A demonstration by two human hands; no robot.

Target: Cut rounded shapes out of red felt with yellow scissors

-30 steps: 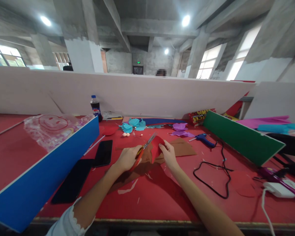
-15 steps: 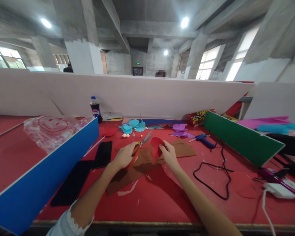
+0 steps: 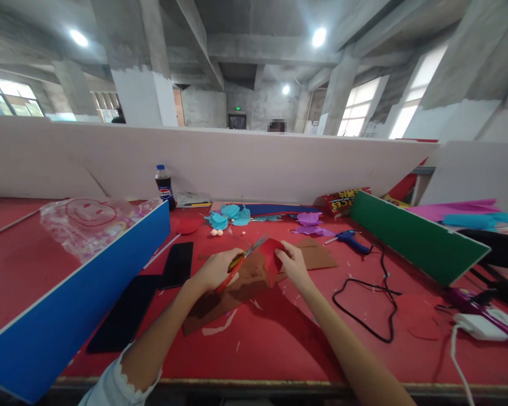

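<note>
My left hand (image 3: pixel 218 269) is closed around the red and yellow handles of a pair of scissors (image 3: pixel 254 246). Their blades point up and to the right, close to the left edge of a red paper piece (image 3: pixel 271 261). Whether the blades touch the paper I cannot tell. My right hand (image 3: pixel 292 264) pinches that piece by its right side, thumb in front. Beneath both hands lie crumpled brown sheets (image 3: pixel 254 282), with pale paper scraps (image 3: pixel 220 327) in front of them.
Blue petals (image 3: pixel 228 216) and purple petals (image 3: pixel 309 223) lie behind my hands. A glue gun (image 3: pixel 351 241) with a black cord is on the right. Two dark phone-like slabs, one a phone (image 3: pixel 178 265), lie left. Blue (image 3: pixel 88 293) and green boards (image 3: pixel 415 237) flank me; a cola bottle (image 3: pixel 164 189) stands behind.
The scissors' blades have come closer together and tilted lower toward the red paper. The red paper has turned slightly in my right hand.
</note>
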